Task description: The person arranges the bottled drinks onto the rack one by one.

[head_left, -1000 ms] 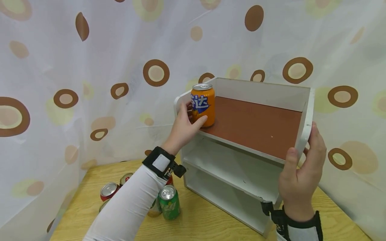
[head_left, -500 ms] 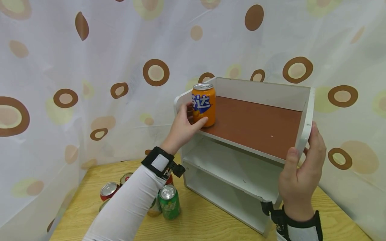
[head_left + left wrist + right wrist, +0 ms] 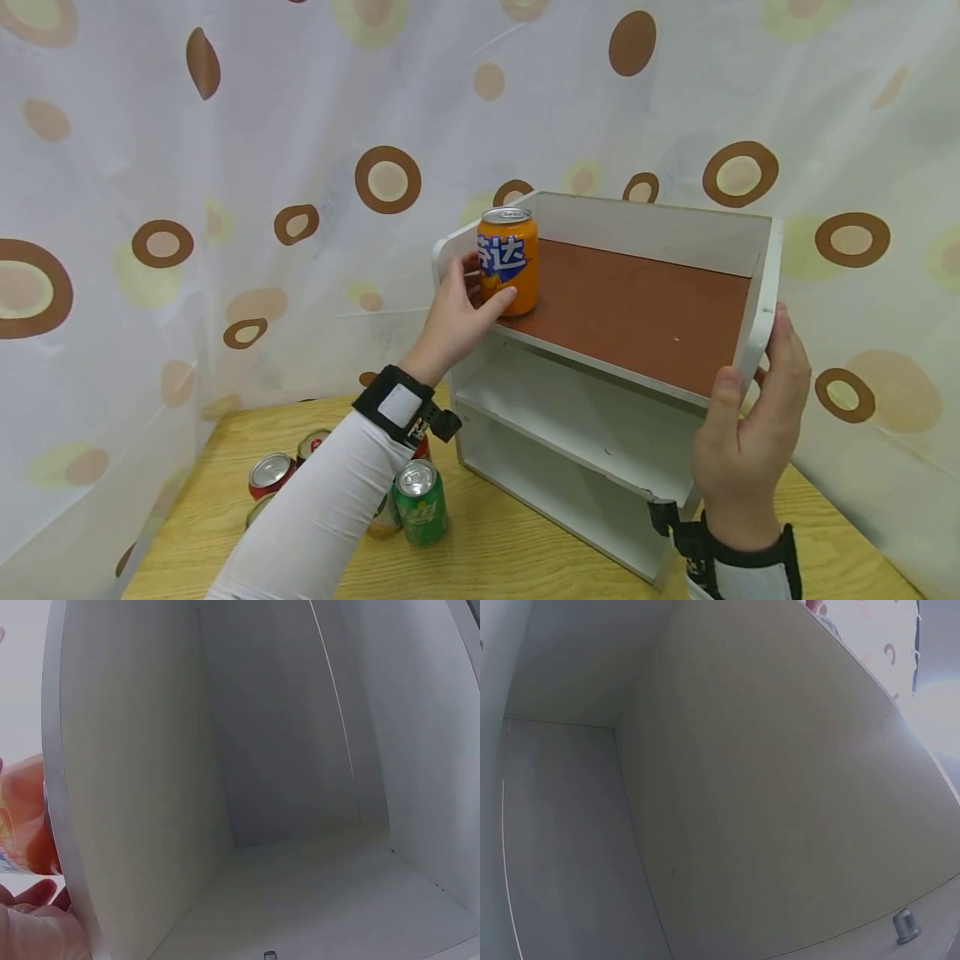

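An orange soda can with blue-and-white lettering stands upright at the front left of the brown top of a white shelf unit. My left hand holds the can from its left side, the thumb across its lower front and the fingers partly hidden behind it. In the left wrist view, part of the orange can and some of the left hand show beyond a white board. My right hand grips the unit's right side panel, thumb at the front edge and fingers along the outer face.
Below the top, the unit has two white compartments. On the wooden table, a green can stands left of the unit. Several more cans, including a red one, are partly covered by the left sleeve. A patterned curtain hangs behind.
The orange can has shifted very slightly right and turned a little, so more of its lettering faces the camera. The right hand and the shelf unit have stayed in place.
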`<act>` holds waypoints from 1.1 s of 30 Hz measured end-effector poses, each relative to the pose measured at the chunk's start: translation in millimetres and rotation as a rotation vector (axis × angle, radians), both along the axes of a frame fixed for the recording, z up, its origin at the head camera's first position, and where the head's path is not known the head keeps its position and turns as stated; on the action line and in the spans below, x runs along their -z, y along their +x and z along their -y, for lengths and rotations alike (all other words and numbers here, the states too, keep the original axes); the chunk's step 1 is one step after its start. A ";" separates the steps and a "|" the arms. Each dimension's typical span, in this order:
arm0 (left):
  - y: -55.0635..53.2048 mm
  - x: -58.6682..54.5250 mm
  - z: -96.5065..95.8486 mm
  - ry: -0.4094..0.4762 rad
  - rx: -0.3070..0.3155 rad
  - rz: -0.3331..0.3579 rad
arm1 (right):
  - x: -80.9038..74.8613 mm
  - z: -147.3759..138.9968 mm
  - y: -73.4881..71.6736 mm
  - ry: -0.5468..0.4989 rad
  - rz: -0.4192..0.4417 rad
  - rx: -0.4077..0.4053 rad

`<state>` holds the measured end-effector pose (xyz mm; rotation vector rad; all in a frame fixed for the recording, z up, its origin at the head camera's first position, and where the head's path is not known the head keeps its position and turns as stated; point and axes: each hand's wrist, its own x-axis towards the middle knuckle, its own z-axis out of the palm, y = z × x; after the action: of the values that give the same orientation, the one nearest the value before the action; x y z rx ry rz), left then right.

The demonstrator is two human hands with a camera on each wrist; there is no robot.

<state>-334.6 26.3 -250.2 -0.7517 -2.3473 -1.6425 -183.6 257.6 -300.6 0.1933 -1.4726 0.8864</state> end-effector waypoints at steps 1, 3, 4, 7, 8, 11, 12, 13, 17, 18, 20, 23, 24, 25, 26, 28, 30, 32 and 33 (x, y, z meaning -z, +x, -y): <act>0.0 -0.3 0.1 -0.004 0.000 -0.001 | 0.0 -0.1 0.1 0.001 0.000 0.000; 0.2 -1.3 0.4 -0.011 0.000 0.000 | 0.2 -0.4 0.4 0.004 0.002 0.000; 0.1 -1.8 0.5 -0.015 0.001 0.000 | 0.2 -0.6 0.4 0.004 0.002 0.000; -0.2 -3.4 1.1 -0.021 0.007 0.008 | 0.2 -1.4 0.3 0.004 0.005 0.001; -0.3 -3.8 1.3 -0.019 0.010 0.013 | 0.2 -1.6 0.2 0.004 0.003 0.001; -0.6 -4.3 1.9 -0.017 0.016 0.021 | 0.4 -2.1 -0.1 0.004 0.002 0.005; -0.6 -4.2 2.0 -0.016 0.018 0.024 | 0.5 -2.2 -0.1 0.005 0.002 0.005; -0.6 -4.1 2.1 -0.017 0.018 0.025 | 0.5 -2.1 -0.2 0.005 -0.001 0.005; -0.6 -4.0 1.7 -0.018 0.024 0.018 | 1.4 -2.2 -0.2 0.005 0.001 0.001; -0.8 -4.0 1.3 -0.016 0.028 0.015 | 1.4 -2.3 -0.2 0.004 0.003 0.001; -0.4 -4.5 0.3 -0.018 0.033 0.011 | 1.8 -2.4 0.0 0.003 0.005 0.001; 0.4 -5.2 -1.6 -0.026 0.038 0.012 | 1.8 -3.0 0.1 0.006 0.015 0.003; 0.8 -5.5 -2.2 -0.028 0.041 0.012 | 1.8 -3.2 0.1 0.008 0.017 0.002; 1.3 -5.8 -2.8 -0.033 0.043 0.013 | 1.8 -3.5 0.0 0.009 0.020 0.000; 1.7 -6.0 -3.4 -0.037 0.046 0.012 | 1.7 -3.8 0.1 0.011 0.024 0.001; 2.7 -6.7 -4.7 -0.045 0.051 0.006 | 1.7 -4.5 0.0 0.014 0.031 0.001; 4.0 -7.8 -6.2 -0.052 0.059 0.000 | 1.9 -5.1 0.0 0.015 0.035 0.002; 5.0 -8.9 -7.9 -0.060 0.065 -0.007 | 1.9 -5.7 -0.1 0.015 0.041 0.006; 5.6 -9.6 -8.9 -0.064 0.068 -0.010 | 1.9 -6.0 -0.2 0.013 0.042 0.007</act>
<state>-329.0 35.2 -240.6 -0.8594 -2.4035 -1.5924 -183.8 263.7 -302.5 0.1798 -1.5179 0.8801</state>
